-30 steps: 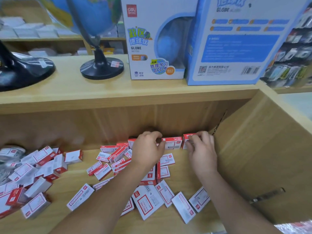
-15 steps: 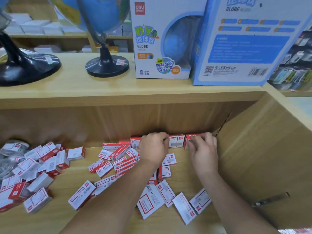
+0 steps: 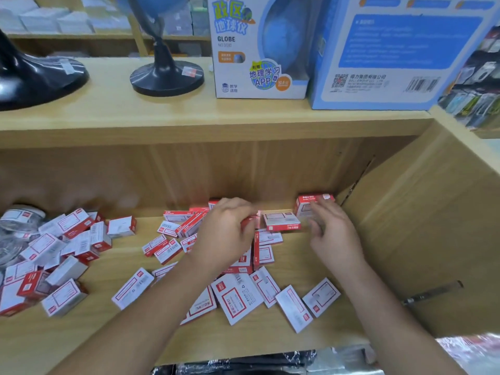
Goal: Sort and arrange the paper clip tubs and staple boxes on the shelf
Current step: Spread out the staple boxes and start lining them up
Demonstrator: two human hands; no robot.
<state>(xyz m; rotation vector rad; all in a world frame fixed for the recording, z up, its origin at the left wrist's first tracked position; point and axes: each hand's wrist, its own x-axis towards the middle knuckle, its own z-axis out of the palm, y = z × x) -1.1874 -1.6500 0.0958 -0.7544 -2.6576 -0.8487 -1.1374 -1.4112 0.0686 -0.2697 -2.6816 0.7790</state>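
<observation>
Several red and white staple boxes point(image 3: 235, 296) lie scattered over the wooden shelf point(image 3: 113, 277). My left hand point(image 3: 224, 231) pinches a small red staple box point(image 3: 250, 221) near the back wall. A staple box point(image 3: 281, 220) lies flat between my hands. My right hand point(image 3: 332, 234) hovers with relaxed, spread fingers just in front of a staple box stack point(image 3: 307, 205) in the back right corner. Clear paper clip tubs point(image 3: 19, 220) sit at the far left, partly cut off.
Another heap of staple boxes point(image 3: 56, 255) lies at the left. The shelf's right side wall point(image 3: 422, 226) stands close to my right hand. On the shelf above stand two globe stands point(image 3: 166, 77) and globe cartons point(image 3: 259, 50).
My left hand has lifted a red staple box off the back row and drawn slightly back. My right hand has let go of the corner stack and pulled back, fingers spread.
</observation>
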